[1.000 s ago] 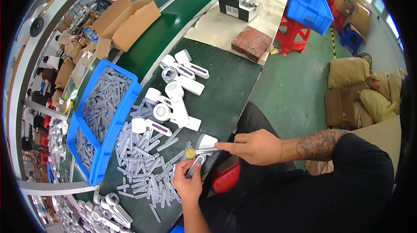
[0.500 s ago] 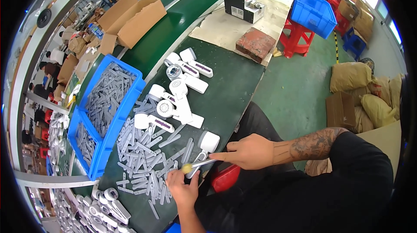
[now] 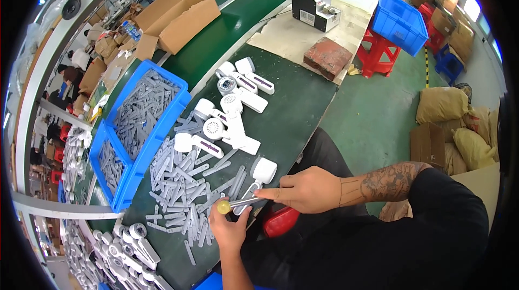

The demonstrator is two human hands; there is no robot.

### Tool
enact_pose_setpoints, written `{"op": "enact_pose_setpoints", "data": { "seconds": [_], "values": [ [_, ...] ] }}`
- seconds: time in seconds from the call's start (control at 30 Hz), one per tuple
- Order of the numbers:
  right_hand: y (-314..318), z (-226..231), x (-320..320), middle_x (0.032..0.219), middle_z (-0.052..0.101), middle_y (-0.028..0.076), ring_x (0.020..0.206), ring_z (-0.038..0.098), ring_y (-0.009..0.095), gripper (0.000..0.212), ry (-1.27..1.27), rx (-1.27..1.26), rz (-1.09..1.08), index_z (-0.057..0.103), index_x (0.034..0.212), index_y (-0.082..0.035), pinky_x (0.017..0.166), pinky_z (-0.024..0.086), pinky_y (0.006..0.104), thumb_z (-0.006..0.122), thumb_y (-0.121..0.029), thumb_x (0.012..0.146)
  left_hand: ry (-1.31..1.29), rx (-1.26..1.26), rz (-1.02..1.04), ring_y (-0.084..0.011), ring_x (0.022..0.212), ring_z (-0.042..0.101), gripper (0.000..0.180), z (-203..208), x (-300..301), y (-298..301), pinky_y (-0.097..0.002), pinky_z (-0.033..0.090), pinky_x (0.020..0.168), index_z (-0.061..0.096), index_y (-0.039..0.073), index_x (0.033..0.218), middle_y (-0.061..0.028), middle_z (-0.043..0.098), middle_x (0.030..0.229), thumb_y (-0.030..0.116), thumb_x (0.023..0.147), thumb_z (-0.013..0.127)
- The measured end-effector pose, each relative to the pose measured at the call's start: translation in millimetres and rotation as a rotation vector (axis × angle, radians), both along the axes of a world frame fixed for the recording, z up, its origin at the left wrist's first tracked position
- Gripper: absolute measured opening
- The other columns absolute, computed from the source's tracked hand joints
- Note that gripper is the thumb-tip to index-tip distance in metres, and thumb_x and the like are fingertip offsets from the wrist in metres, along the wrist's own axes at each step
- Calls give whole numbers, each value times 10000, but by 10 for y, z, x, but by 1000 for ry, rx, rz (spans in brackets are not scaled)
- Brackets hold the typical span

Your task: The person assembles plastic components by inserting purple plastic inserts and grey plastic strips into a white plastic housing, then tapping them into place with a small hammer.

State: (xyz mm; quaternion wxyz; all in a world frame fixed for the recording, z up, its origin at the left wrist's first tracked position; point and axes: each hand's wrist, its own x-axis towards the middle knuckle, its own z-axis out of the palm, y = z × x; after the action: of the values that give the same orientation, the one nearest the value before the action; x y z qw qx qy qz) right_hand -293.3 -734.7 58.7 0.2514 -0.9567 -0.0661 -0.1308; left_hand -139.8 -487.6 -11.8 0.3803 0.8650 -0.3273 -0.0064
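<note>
A white shower head (image 3: pixel 264 170) with a round head and a long handle with a grey inlay lies at the table's near edge. My left hand (image 3: pixel 230 230) is closed around the lower end of its handle, thumb on one side and fingers on the other. In my right hand (image 3: pixel 313 190) is a small hammer (image 3: pixel 246 202) with a metal shaft and a round yellow head. The forefinger stretches along the shaft. The yellow head is beside my left fingertips, over the handle's end; whether it touches cannot be told. Loose grey strips (image 3: pixel 174 223) lie heaped just left of my left hand.
Several white shower heads (image 3: pixel 232 104) lie farther up the green table, and more (image 3: pixel 121 255) at lower left. A divided blue bin (image 3: pixel 185 98) holds grey strips. Beyond are a reddish block (image 3: pixel 327 57), a black-and-white machine (image 3: pixel 313 10) and an open carton (image 3: pixel 192 25).
The hammer's yellow head has shifted slightly left, closer to my left fingers. Both hands keep their holds. The whole view has turned a little, so the table's things appear farther right.
</note>
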Motion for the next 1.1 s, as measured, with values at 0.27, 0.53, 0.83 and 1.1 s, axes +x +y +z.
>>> {"op": "enact_pose_setpoints", "data": {
  "seconds": [0.27, 0.53, 0.83, 1.1],
  "values": [
    [143, -101, 126, 821, 650, 40, 634, 686, 238, 538, 36, 55, 15, 622, 1513, -277, 531, 571, 365, 700, -218, 985, 166, 22, 93, -322, 977, 687, 600, 64, 4, -4, -455, 490, 895, 655, 87, 1228, -80, 781, 971, 148, 712, 954],
    [-335, -31, 39, 1164, 761, 204, 990, 750, 329, 434, -5, 455, -242, 652, 1454, -57, 895, 587, 385, 647, -80, 1020, -98, -47, 23, -275, 820, 670, 195, 560, 131, 357, -367, 504, 713, 756, 40, 1000, -104, 739, 904, 121, 864, 870],
    [-665, -532, -432, 865, 631, 42, 737, 559, 105, 449, 167, 708, -542, 607, 1518, -72, 710, 495, 273, 582, -51, 1071, 497, -1078, 874, -78, 696, 520, 318, 702, 1020, 3076, -231, 420, 586, 645, 81, 1234, -60, 725, 1052, 355, 1076, 679],
    [-426, -509, -409, 806, 600, 27, 696, 539, 96, 427, 219, 749, -539, 618, 1499, -62, 675, 497, 281, 585, -61, 1073, 565, -1697, 763, -213, 848, 665, 607, 627, 1585, 4646, -303, 591, 766, 491, -73, 1434, -186, 705, 1268, 423, 1103, 603]
  ]
}}
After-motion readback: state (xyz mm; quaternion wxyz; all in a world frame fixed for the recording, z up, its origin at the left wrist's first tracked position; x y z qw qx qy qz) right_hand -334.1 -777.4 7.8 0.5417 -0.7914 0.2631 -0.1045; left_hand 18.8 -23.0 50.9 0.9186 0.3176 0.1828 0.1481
